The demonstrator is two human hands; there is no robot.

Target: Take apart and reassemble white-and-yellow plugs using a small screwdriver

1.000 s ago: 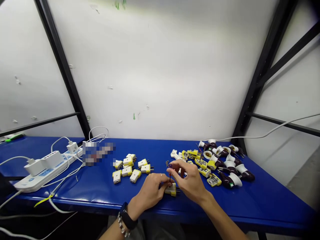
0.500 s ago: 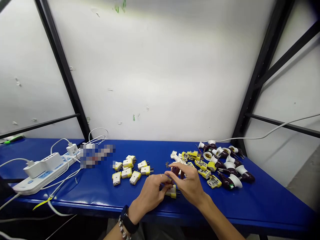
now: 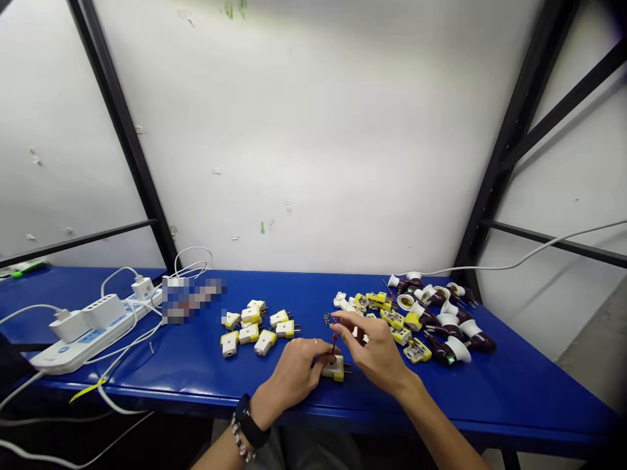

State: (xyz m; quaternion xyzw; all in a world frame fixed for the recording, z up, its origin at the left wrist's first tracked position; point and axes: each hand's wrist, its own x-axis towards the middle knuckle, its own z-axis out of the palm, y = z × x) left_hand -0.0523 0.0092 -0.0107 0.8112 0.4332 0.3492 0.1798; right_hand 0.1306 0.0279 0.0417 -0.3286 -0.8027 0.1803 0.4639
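My left hand [image 3: 302,369] is closed on a white and yellow plug [image 3: 336,369] at the front of the table, with its metal pins pointing right. Above it, my right hand [image 3: 371,346] pinches a small screwdriver [image 3: 335,338] with a dark red handle. The screwdriver stands nearly upright, its shaft reaching down to the plug beside my left fingertips; its tip is too small to make out. Just behind my right fingers lie several small screws [image 3: 326,318]. White covers [image 3: 339,299] and open yellow plug halves [image 3: 417,350] spread to the right of my right hand.
Several white and yellow plugs [image 3: 249,333] lie left of my hands. Dark lamp sockets with white rims [image 3: 458,350] are heaped at the right. A white power strip [image 3: 61,358] with chargers and loose cables stands at the left. Black frame posts [image 3: 132,156] flank the blue table [image 3: 196,372].
My right fingers have risen and now hold the screwdriver upright over the plug, with its shaft in view. My left hand has stayed nearly in place at the plug.
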